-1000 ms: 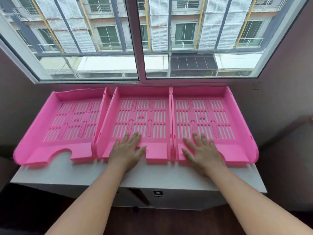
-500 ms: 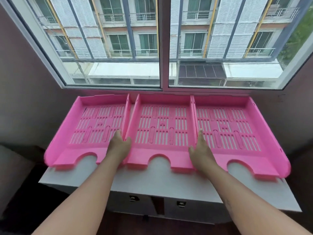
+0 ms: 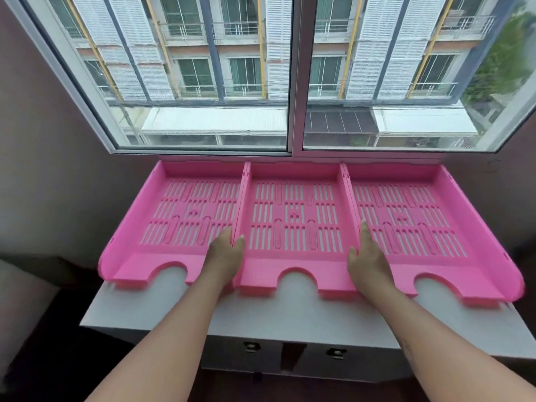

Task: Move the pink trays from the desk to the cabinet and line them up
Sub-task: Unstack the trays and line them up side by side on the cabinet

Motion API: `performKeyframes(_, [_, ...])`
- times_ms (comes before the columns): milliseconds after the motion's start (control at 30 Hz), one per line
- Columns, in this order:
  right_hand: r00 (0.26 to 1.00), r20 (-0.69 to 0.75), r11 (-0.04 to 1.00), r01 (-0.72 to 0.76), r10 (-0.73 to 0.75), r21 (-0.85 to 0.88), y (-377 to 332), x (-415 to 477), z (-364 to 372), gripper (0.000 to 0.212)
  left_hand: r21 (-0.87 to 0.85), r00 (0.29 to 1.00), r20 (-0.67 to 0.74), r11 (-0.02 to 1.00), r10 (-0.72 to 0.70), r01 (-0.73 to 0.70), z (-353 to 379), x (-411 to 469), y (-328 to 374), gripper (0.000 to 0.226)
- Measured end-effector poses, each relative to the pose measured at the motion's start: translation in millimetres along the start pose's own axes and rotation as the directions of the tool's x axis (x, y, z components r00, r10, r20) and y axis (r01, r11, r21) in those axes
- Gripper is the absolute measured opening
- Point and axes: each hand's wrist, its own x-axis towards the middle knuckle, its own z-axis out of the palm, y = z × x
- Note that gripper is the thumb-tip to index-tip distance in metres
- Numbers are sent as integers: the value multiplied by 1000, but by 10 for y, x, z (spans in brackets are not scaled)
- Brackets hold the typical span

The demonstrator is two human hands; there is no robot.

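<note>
Item: three pink trays, abreast on the white cabinet [image 3: 290, 317] top beneath the window [image 3: 293, 74].

I see my left hand [image 3: 224, 256] pinched over the touching side walls of the left tray [image 3: 174, 227] and middle tray [image 3: 293, 224], thumb inside the middle one, fingers on the left one's floor. My right hand [image 3: 367, 259] stands edge-on, loosely cupped over the wall between the middle tray and right tray [image 3: 420, 227]; whether it clamps, I cannot tell. Beyond my fingertips, the back edges meet the sill wall. Judged: light, stiff slotted plastic, smooth enough to slide; grip the side walls or the front lip beside the cut-out.
</note>
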Motion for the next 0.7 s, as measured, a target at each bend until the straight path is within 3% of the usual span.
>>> performKeyframes(67, [993, -51, 986, 102, -110, -131, -14, -58, -16, 72, 13, 998, 40, 999, 41, -42, 22, -66, -40, 64])
performKeyframes(167, [958, -105, 904, 212, -267, -370, 9, -164, 29, 72, 76, 981, -44, 980, 188, -184, 108, -251, -145, 72])
performKeyframes(300, [967, -113, 893, 160, -227, -420, 51, -229, 120, 60, 129, 959, -118, 962, 257, -242, 191, -314, -241, 60])
performKeyframes(500, [972, -113, 865, 125, -204, -486, 65, -132, 169, 69, 174, 952, -118, 950, 282, -260, 209, -273, -245, 57])
performKeyframes(700, [985, 115, 847, 168, -126, -505, 26, -119, -21, 76, 223, 977, 9, 952, 212, -209, 97, -277, -134, 61])
